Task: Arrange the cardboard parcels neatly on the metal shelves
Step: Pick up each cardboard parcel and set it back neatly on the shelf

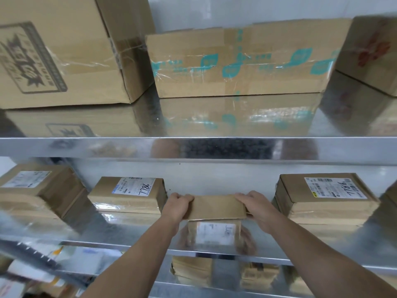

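two hands hold one small cardboard parcel [217, 206] at the middle of the middle shelf [266, 239]. the left hand [179, 206] is curled round its left end and the right hand [254, 206] round its right end, so the hands sit apart with the parcel between them. the parcel's lower edge meets its own reflection in the metal, so it seems to sit on the shelf, back from the front edge.

open metal lies on both sides of it. the gap to the labelled parcel [129, 194] on the left is narrow and the left hand fills most of it. the gap to the stack of parcels [324, 196] on the right is wider. the upper shelf [193, 147] hangs above the hands with room under it.

one more parcel [36, 188] sits far left on this level, and a corner of another shows at the right edge. three boxes stand on the upper shelf: a big printed box [64, 50], a flat box with teal tape [242, 61] and a box with red print [373, 50]. two small stacks [193, 267] show below, blurred.
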